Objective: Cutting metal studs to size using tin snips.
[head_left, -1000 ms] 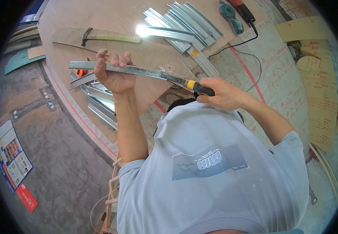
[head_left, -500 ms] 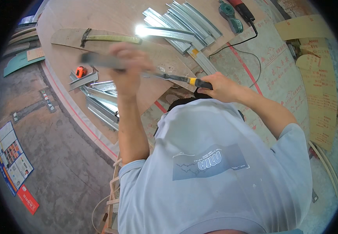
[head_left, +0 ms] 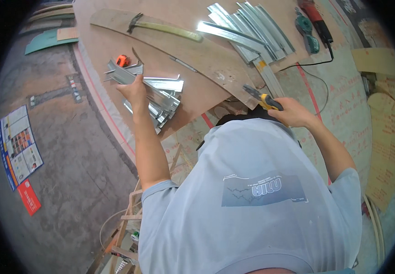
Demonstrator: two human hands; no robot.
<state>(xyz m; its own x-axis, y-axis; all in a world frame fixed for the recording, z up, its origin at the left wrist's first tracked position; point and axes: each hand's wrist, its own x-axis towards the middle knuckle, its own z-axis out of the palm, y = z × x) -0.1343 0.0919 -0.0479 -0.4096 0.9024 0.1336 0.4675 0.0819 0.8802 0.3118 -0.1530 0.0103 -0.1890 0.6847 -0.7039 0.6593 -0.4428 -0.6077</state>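
My left hand [head_left: 133, 89] grips a short silver metal channel [head_left: 123, 73] at the top of a loose pile of offcuts [head_left: 170, 86] on the plywood board [head_left: 197, 98]. My right hand [head_left: 286, 112] holds metal snips with black and yellow handles [head_left: 268, 99] at the board's near edge, blades pointing up-left. An orange tape measure [head_left: 123, 60] sits just beyond the pile, and a thin silver strip [head_left: 183, 64] lies to its right.
A hammer [head_left: 170, 32] lies on a long curved board [head_left: 108, 20]. More channels [head_left: 261, 34], a teal tool [head_left: 306, 32] and a red corded power tool [head_left: 315, 20] are at back right. Yellow sheets [head_left: 384, 146] lie right, posters [head_left: 19, 146] on the left floor, a wooden frame [head_left: 129, 217] below.
The long strip earlier held between both hands is out of them. My left hand has come down onto the offcut pile; the snips in my right hand now point up-left. The view has shifted.
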